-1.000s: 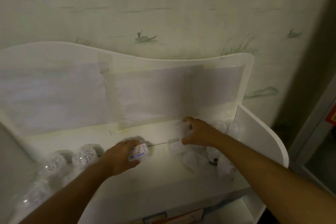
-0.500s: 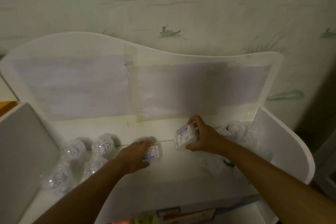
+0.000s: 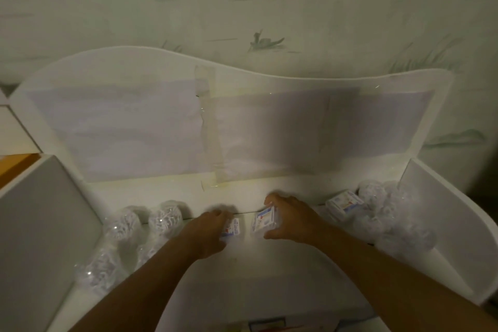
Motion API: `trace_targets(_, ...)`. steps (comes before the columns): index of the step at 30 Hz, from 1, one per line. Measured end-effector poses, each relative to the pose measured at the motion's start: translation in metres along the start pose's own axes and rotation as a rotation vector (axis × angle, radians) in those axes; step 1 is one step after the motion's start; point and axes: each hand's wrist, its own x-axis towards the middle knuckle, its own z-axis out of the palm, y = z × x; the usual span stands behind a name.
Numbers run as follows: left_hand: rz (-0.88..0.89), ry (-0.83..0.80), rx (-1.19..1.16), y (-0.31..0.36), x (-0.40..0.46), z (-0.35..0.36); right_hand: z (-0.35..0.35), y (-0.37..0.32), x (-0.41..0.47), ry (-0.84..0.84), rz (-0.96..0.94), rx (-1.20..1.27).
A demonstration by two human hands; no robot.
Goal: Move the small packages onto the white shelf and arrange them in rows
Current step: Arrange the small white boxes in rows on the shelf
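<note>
Both grips closed on small boxy printed packages: left hand (image 3: 208, 234) on one package (image 3: 234, 229), right hand (image 3: 292, 219) on another package (image 3: 263, 222), side by side mid white shelf (image 3: 269, 272).

Both forearms reach toward twelve o'clock, converging. The left hand (image 3: 208, 233) lies palm down, fingers curled round something small. The right hand (image 3: 289, 219), at its three o'clock, pinches another between thumb and fingers.

The right hand (image 3: 292, 219) has carried its small clear-wrapped package with blue and red print (image 3: 263, 222) leftward from the right-hand pile. It now holds the package down at the white shelf (image 3: 269, 272), just beside the matching package (image 3: 234, 227) under the left hand (image 3: 208, 233).
</note>
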Motion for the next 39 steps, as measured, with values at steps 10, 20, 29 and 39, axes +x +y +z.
trace_targets(10, -0.006, 0.127, 0.07, -0.01, 0.005, 0.003, 0.018, 0.008, 0.017, -0.01, -0.031, -0.264)
trace_targets(20, -0.003, 0.131, 0.041, -0.01, 0.008, 0.004, 0.015, 0.004, 0.013, 0.034, 0.049, -0.378)
trace_targets(29, 0.011, 0.188, 0.038, -0.007, 0.009, 0.002, -0.004, 0.003, -0.001, 0.017, 0.079, -0.358)
trace_targets(39, 0.242, 0.243, -0.159, 0.085, 0.04, -0.015, -0.086, 0.054, -0.055, -0.067, 0.252, -0.285)
